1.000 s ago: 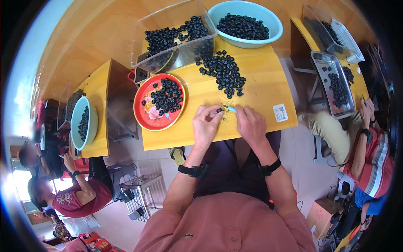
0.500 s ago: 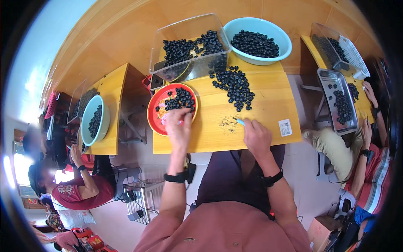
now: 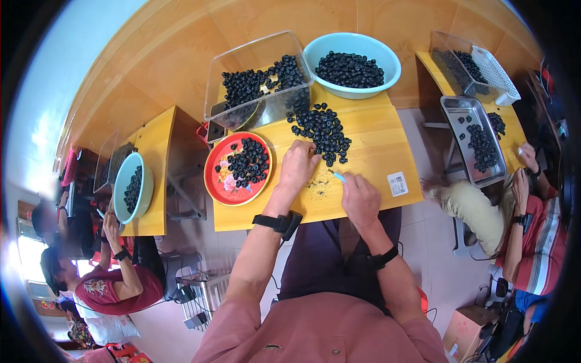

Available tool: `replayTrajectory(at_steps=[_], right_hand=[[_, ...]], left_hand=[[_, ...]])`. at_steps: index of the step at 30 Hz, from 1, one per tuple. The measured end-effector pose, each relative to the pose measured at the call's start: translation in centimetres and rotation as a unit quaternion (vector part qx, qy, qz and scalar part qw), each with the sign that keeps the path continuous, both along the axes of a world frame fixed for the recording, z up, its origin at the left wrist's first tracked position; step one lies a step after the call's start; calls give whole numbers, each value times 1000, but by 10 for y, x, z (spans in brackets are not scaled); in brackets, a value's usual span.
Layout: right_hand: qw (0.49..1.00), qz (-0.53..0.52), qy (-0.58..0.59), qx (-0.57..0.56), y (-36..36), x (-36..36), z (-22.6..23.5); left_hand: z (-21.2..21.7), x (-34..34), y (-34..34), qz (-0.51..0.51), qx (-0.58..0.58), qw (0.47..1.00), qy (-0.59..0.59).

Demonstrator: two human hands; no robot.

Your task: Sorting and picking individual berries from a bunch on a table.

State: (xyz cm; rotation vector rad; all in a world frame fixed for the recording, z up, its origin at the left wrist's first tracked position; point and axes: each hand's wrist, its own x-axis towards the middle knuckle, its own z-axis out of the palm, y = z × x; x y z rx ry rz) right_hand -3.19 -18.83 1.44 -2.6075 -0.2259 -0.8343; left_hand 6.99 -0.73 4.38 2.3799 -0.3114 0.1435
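1. Maroon cloth marks the seated co-worker [image 3: 121, 293] at the far left of my view; both their hands are raised near a table edge, too small for me to read what they hold.
2. Beside them I see a pale-blue round plastic basin [image 3: 123, 175] with dark pieces inside, next to a second yellow wooden table [image 3: 156, 181].
3. On the person's yellow wooden table [image 3: 375, 139], at the left, lies a red round tray with a yellow rim and flower print [image 3: 213, 172]; small round black pieces [image 3: 248, 160] cover mostly its right half.
4. On the far side stands a clear rectangular plastic box [image 3: 279, 107], holding many more such pieces.
5. Right of the tray, the left hand [image 3: 298, 162] has its fingers bent at the near left edge of the pile; I cannot tell whether they pinch a piece.
6. That loose pile of black pieces [image 3: 324, 130] spreads nearward from the box's right corner.
7. Dark crumbs [image 3: 318, 187] dot the wood between the hands.
8. Beyond the pile sits a wide pale-blue plastic bowl [image 3: 357, 42], heaped with black pieces.
9. The right hand [image 3: 362, 196] is curled around a slim light-blue-handled tool [image 3: 339, 177], its tip toward the far left.
10. Farther right I find a white rectangular label [image 3: 397, 184] on the wood.
11. Past a gap, a silver metal tray [image 3: 458, 109] holds similar pieces near another co-worker in red stripes [image 3: 538, 242].
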Motion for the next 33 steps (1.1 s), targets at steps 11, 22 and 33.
replayTrajectory(at_steps=[11,22,33], right_hand=[[1000,9,-2,13,-1,0,2],[1000,21,2,-1,2,1,3],[996,83,7,-31,1,-2,4]], left_hand=[[15,-21,-4,67,-115,987,86],[-34,-80,-6,96,-277,955,37],[-30,-86,-9,95,-266,958,48]])
